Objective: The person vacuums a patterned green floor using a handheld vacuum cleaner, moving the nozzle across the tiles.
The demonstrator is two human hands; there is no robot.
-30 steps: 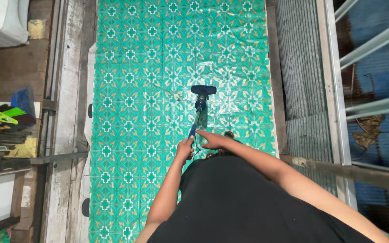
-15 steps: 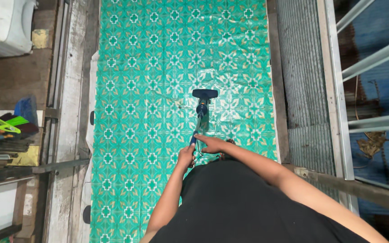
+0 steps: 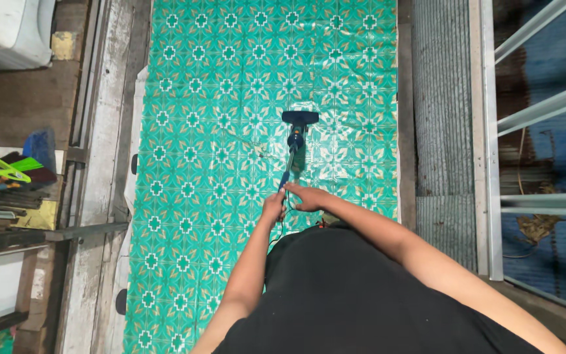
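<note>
Vacuum handle [image 3: 283, 185] perhaps behind hands [image 3: 274, 206]

Under your hands, the green patterned floor sheet [image 3: 217, 131] looks like glossy, creased vinyl that catches the light. The vacuum [image 3: 294, 141] you grip is smooth dark-blue plastic. Left of your hands runs rough, worn wood planking [image 3: 99, 164]; to the right, matt ribbed metal sheeting [image 3: 441, 98].

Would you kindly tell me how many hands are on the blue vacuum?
2: the left hand grips the vacuum's handle, and the right hand rests just beside it on the handle's right.
</note>
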